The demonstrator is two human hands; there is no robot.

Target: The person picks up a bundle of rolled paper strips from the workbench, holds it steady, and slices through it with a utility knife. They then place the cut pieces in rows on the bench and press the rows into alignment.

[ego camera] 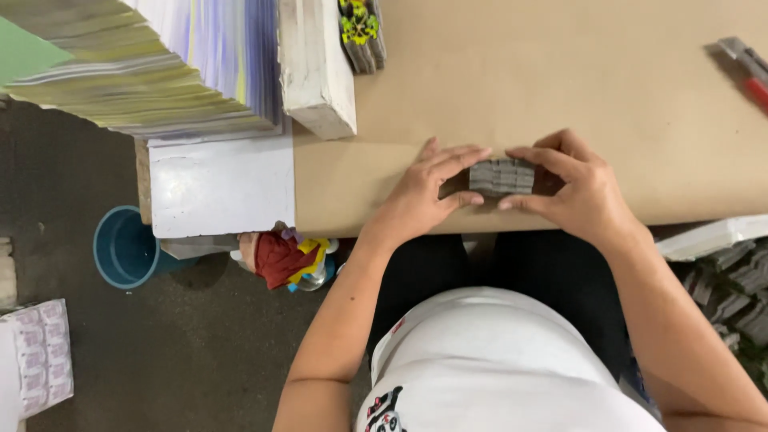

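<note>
The left hand (420,192) and right hand (580,192) press a small stack of grey cards (502,176) from opposite ends. The fingers of both hands are closed on the stack, thumbs on the near side. The stack rests on the brown counter (560,88), close to its near edge.

Beyond the hands, the counter surface lies open toward the far side. A red-handled knife (748,68) lies well apart at the far right. A white block (316,68) and a second card bundle (362,32) sit to the far left. Leaning paper stacks (160,64) border the left end. A blue bucket (124,248) stands on the floor below.
</note>
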